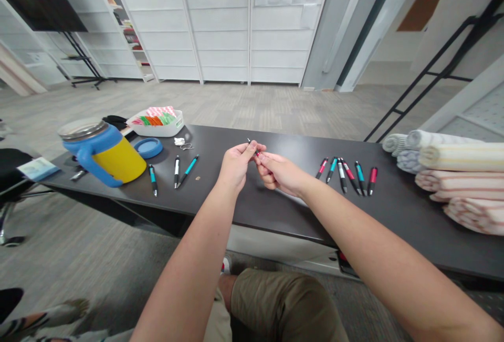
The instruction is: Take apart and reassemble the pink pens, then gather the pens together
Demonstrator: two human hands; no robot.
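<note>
The left hand point(237, 165) and the right hand point(279, 172) meet above the middle stretch of the desk point(216, 145), both grasping one pen point(257, 152) between thumbs and fingers. It shows dark with a little red, its thin tip pointing towards the far edge; the fingers hide most of it.

Nine more pens lie on the desk. Six form a loose row between the right hand and the right end: three red point(372, 180), two teal point(360, 178) and one white point(342, 175), all with dark grips. The other three lie left of the hands: two teal point(153, 180) and one white point(176, 171), the white one and a teal one close together.

Towards the left end stand one blue-and-yellow mug point(124, 156) and, just beside it, one blue lid point(148, 147). One white basket point(171, 129) of colourful packets point(159, 117) sits by the far edge. One pale blue leaflet point(38, 169) lies at the left end; its print is too small to read. Rolled cloths point(464, 153) are stacked at the right end, too overlapped to count surely.
</note>
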